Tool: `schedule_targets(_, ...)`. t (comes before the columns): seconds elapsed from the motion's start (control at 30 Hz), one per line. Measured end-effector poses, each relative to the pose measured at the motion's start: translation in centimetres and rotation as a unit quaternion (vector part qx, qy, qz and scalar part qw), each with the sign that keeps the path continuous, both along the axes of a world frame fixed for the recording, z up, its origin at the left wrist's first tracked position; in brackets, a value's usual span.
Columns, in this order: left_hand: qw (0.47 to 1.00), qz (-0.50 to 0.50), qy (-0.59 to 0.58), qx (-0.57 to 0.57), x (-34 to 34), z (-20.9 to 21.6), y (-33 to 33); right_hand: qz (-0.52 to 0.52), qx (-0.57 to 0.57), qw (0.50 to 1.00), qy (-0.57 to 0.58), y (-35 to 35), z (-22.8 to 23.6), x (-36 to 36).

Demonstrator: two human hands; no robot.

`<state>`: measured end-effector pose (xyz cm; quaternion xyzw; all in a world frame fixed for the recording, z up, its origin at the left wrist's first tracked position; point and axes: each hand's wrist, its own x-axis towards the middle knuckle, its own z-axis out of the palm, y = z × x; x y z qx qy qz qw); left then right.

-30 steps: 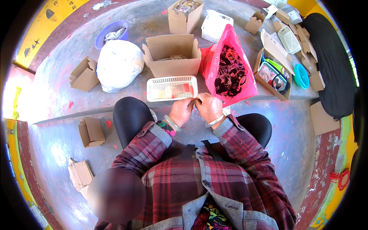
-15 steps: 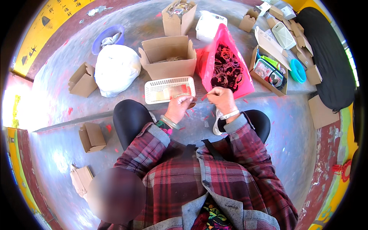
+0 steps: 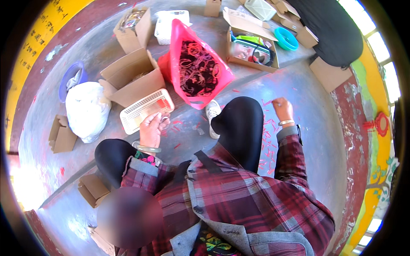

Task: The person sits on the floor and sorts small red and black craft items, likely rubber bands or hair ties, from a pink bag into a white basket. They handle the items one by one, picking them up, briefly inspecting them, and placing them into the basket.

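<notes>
The right hand [image 3: 282, 109] has swung away from the thin loop [image 3: 165, 118], pinched in the left hand [image 3: 150, 128]'s tight grip near the low cream basket [image 3: 136, 112]; whether the right holds anything, I cannot tell. Loops [image 3: 197, 70] already heap the pink bag [image 3: 178, 91]; this one is outside.

The grey stepped concrete floor [image 3: 316, 141] bears a pink plastic bag [image 3: 223, 78] near twelve o'clock, an open cardboard box [image 3: 141, 90] and cream perforated basket [image 3: 136, 114] towards ten, a white sack [image 3: 87, 113] at nine.
</notes>
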<state>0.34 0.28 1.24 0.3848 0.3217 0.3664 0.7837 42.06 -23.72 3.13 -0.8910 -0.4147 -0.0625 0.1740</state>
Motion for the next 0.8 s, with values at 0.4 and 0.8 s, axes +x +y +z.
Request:
schedule_targets(0.4,0.999,-0.02,0.041,-0.009,0.5,-0.3,-0.7,-0.184,-0.315,0.92,0.141,-8.6,-7.6,3.1)
schedule_targets(0.8,0.998,-0.041,0.04,-0.021,0.6,-1.1,-0.5,-0.299,-0.134,0.776,0.539,-13.7,-6.3,6.7)
